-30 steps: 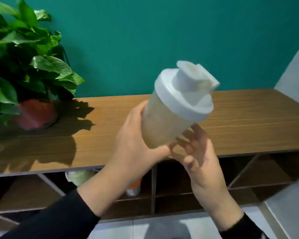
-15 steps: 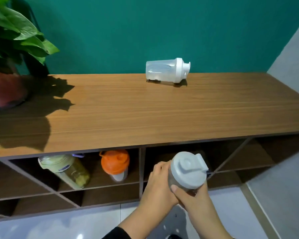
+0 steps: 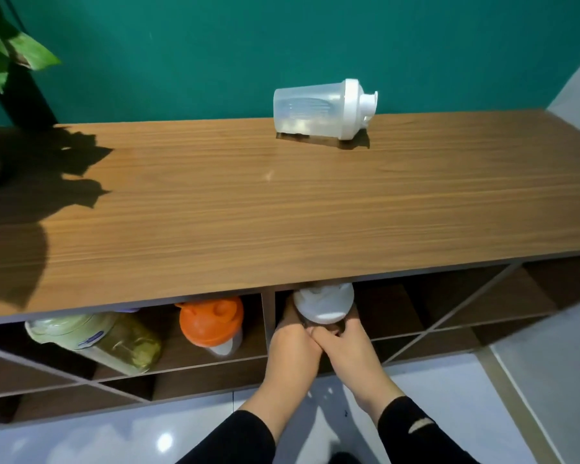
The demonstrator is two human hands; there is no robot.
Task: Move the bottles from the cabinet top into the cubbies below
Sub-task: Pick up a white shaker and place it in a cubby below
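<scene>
Head view: my left hand (image 3: 293, 346) and my right hand (image 3: 347, 348) are both clamped around the white-lidded shaker bottle (image 3: 323, 303), thumbs meeting in front of it. The bottle sits at the mouth of the upper cubby (image 3: 382, 313) just right of the centre divider, its lid partly tucked under the front edge of the cabinet top (image 3: 215, 212). Only the round white plastic lid shows clearly; the body is hidden by my fingers.

A second shaker bottle (image 3: 322, 110) lies on its side near the back of the cabinet top, against the teal wall (image 3: 215, 45). Its body is translucent, frosted plastic, tapering toward the base; its lid is opaque white with a spout cap, pointing right.

In the cubby left of the divider stands an orange-lidded bottle (image 3: 211, 324), glossy orange dome over a pale body. Further left, a green-tinted bottle (image 3: 98, 341) with a pale green lid leans at a tilt.

The cabinet top is smooth brown wood-grain laminate. Leaves of a plant (image 3: 10, 48) cast a sharp shadow across its left end. The floor (image 3: 131, 437) is glossy white tile. My sleeves (image 3: 238, 440) are black.
</scene>
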